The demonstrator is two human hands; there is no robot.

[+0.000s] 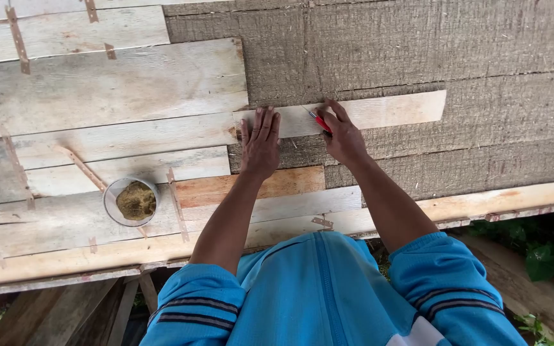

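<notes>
The left hand [261, 142] is pressing flat, fingers spread, on the plank [379, 110] to steady it, while the right hand [343, 134] is pinching a red pencil [319, 120] against it.

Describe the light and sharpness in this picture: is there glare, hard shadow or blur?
Head view: soft, even daylight, with no glare and no hard shadows; the left hand, the right hand with its red pen and the pale strip are sharp; the dark lower corners hide detail; the boards bend slightly at the edges.
</notes>
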